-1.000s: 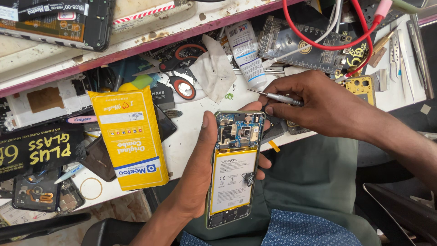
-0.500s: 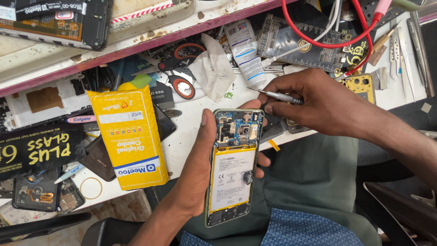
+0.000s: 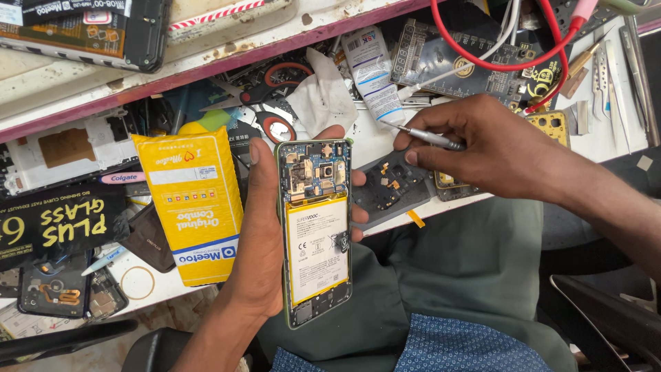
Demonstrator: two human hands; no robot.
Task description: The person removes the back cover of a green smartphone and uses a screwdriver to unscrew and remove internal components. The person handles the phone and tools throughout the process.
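Observation:
My left hand [image 3: 258,241] grips an opened smartphone [image 3: 315,231] from the left side, back cover off, with its white battery and blue circuit board showing. The phone stands lengthwise over my lap, camera end toward the bench. My right hand [image 3: 492,148] is to the upper right of the phone, holding a thin metal screwdriver [image 3: 427,136] whose tip points left, away from the phone. A black plastic phone cover part [image 3: 389,189] lies on the bench edge just under that hand.
A yellow packet [image 3: 193,203] lies left of the phone. Scissors with red-black handles [image 3: 272,103], a white tube [image 3: 372,72], a crumpled tissue [image 3: 323,96], red cables [image 3: 496,62], tweezers [image 3: 606,76] and phone parts crowd the white bench [image 3: 372,141]. A shelf [image 3: 206,58] runs above.
My right hand with the screwdriver has drawn slightly up and right, away from the phone's top. The phone stays held in my left hand, shifted a little toward the bench.

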